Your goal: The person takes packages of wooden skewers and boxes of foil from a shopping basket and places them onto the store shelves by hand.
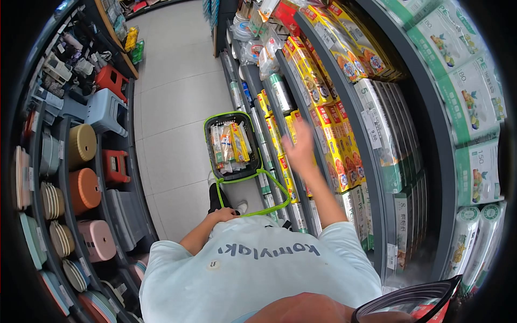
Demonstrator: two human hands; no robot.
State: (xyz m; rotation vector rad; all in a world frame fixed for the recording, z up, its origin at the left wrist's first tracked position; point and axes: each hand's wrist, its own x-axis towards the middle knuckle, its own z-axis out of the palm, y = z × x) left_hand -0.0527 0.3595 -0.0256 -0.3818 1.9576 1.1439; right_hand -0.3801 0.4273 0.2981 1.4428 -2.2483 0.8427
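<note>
My left hand [223, 215] is closed at the near corner of a green handle [274, 209], close to my waist. The handle belongs to a black shopping basket [208, 141] with a green rim. Inside the basket lie several flat plastic-wrapped packs [229, 142], some with orange and yellow print. My right hand [299, 146] reaches out at the shelves on the right, thumb apart from the fingers, with nothing visible in it. Just past its fingertips stand yellow boxes [295, 119]; whether the fingers touch them I cannot tell.
Right shelves [353, 102] hold yellow cartons [331, 145], white-and-green boxes [379, 129] and green-and-white packs [468, 97]. Left shelves [105, 183] carry plastic stools [105, 113] and stacked plates [51, 200]. A tiled aisle floor [167, 97] runs between them.
</note>
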